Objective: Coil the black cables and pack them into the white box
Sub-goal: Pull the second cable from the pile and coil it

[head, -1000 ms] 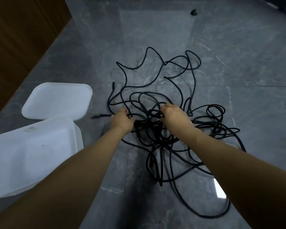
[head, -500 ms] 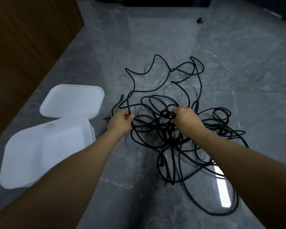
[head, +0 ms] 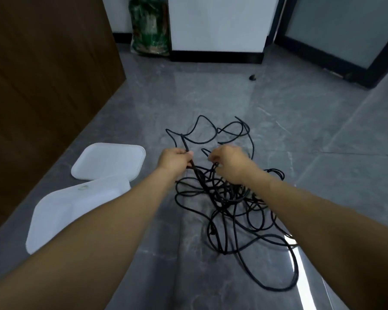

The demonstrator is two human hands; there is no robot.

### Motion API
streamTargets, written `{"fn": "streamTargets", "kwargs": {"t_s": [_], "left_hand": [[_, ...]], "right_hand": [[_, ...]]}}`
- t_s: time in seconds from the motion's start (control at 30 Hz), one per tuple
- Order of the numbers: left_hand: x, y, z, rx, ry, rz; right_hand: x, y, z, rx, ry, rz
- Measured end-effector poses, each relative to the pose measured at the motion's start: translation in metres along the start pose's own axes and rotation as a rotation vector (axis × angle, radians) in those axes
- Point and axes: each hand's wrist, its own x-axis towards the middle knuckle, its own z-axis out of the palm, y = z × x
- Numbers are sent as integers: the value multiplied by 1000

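A person's left hand (head: pixel 174 158) and right hand (head: pixel 230 163) are each gripping strands of tangled black cables (head: pixel 229 198) lying on the grey floor (head: pixel 278 108), beside a white box (head: pixel 76 209).

no readable text, labels or numbers

An indoor room, likely an office or home hallway: polished grey tile floor (head: pixel 211 90), wood panel (head: pixel 43 74) left of the fingers, white wall (head: pixel 215 21) with black skirting beyond them, glass partition (head: pixel 345 25) far right.
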Motion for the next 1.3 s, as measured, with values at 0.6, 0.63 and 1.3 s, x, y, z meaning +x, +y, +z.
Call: {"fn": "streamTargets", "kwargs": {"t_s": [0.6,0.63,1.3], "left_hand": [[-40,28,9,196,0,445],[-41,30,9,141,12,453],[-38,29,-14,-303,43,255]], "right_hand": [[-30,21,-25,441,346,12],[-30,24,-26,440,312,-5],[-7,35,31,-32,135,135]]}}
